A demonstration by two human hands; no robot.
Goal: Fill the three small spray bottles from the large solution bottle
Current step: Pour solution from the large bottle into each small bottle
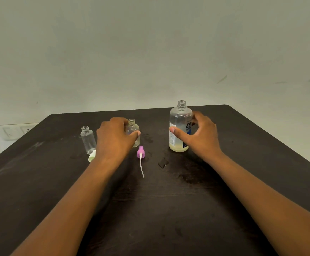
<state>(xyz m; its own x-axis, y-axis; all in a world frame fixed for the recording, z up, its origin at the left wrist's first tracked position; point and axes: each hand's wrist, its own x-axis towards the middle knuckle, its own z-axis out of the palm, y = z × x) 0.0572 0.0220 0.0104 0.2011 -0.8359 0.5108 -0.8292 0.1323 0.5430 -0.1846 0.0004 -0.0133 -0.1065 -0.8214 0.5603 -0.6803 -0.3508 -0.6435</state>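
Uncapped and upright at the right of the dark table [169,209] is the large solution bottle [180,117], with a little yellowish liquid at its bottom. My right hand [202,137] curls round it, thumb on the front label and fingers behind. My left hand [113,137] grips a small clear spray bottle [133,129], open at the neck. A second small clear bottle [87,139] stands open to the left of that hand. Only two small bottles show.
A purple spray head [140,152] with its dip tube lies on the table between my hands. A pale green spray cap [92,156] lies by my left wrist, partly hidden. Wet patches [163,163] mark the table near the large bottle. A wall stands behind the table.
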